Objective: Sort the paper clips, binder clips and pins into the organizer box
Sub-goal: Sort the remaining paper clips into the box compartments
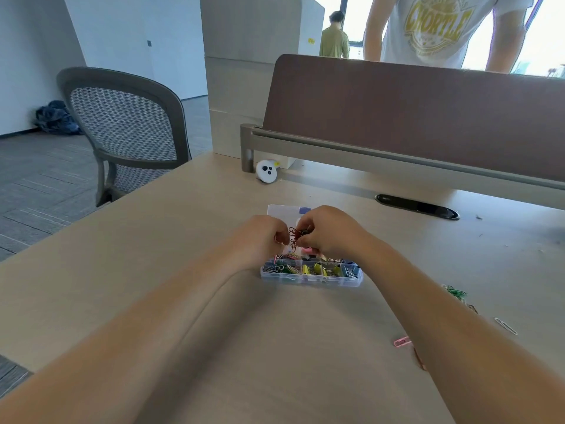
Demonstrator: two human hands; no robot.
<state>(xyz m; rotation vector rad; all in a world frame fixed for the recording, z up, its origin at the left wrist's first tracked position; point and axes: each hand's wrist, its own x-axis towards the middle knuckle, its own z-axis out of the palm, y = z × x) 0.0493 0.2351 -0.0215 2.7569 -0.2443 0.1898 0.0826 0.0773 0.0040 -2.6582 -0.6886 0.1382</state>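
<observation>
1. Pale wooden desk (pixel 153 240) fills the lower view.
2. Grey mesh chair (pixel 122 127) at ten o'clock, standing on grey floor (pixel 36 185).
3. Brown divider panel (pixel 412 117) at one o'clock, bright windows (pixel 550 35) behind it.
4. White wall (pixel 30 56) at eleven o'clock.

Both my bare forearms reach forward from the near edge of the pale wooden desk surface (pixel 171 246) and converge toward its middle. My left hand (pixel 263 237) and right hand (pixel 330 232) are raised with knuckles up, fingers curled and fingertips nearly meeting. Together they pinch a tangled bunch of dark red wire paper clips (pixel 293 238), which hangs between them.
</observation>
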